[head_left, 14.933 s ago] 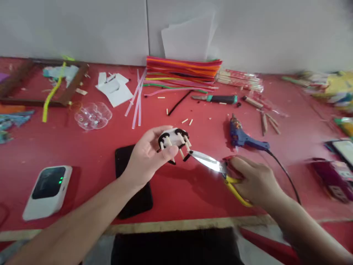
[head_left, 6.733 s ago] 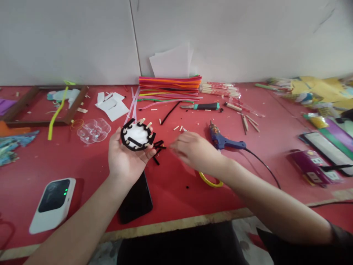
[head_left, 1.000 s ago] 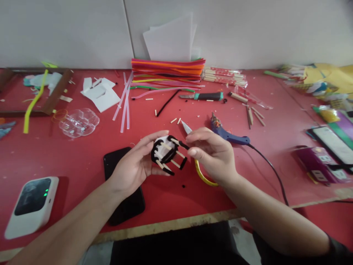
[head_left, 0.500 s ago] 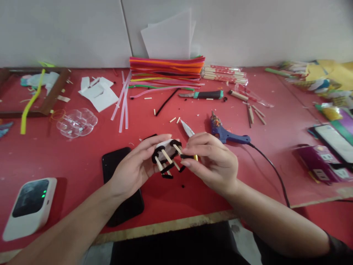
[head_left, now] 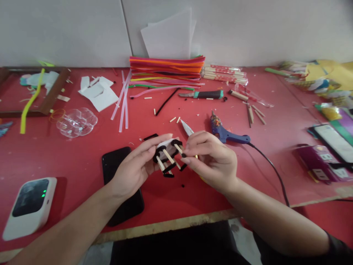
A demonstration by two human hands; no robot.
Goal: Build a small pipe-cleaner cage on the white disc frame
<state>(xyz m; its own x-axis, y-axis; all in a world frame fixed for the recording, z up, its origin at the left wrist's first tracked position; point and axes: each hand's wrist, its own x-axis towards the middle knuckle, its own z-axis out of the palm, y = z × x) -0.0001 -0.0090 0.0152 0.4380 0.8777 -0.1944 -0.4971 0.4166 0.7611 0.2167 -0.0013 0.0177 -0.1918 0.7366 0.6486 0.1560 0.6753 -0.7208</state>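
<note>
On the red table (head_left: pixel 68 162), far left, lies a white device (head_left: pixel 27 206) with a green light. Behind it are a wooden frame (head_left: pixel 52 97) and a yellow pipe cleaner (head_left: pixel 29 106). A clear dish (head_left: pixel 76 122) sits near paper scraps (head_left: pixel 100 94) and some glue sticks (head_left: pixel 122 103).

A black phone (head_left: pixel 121 184) lies under my left wrist. My left hand (head_left: pixel 132 169) grasps the cage (head_left: pixel 168 156), a white disc ringed with short wooden sticks and black pipe cleaner. I hold it just above the table at the middle, thumb below and fingers over the top.

My right hand (head_left: pixel 212 162) meets it from the other side, thumb and forefinger pinched on a black-tipped stick at the cage's right edge. A scissor blade (head_left: pixel 187 129) pokes out just behind my right fingers.

Against the wall is a stack of pipe cleaners (head_left: pixel 167 70), with a knife (head_left: pixel 204 95) in front. The blue glue gun (head_left: pixel 226 132) lies just beyond my right hand, its cord trailing right. Far right are a second phone (head_left: pixel 331 141) and a purple box (head_left: pixel 317 163).
</note>
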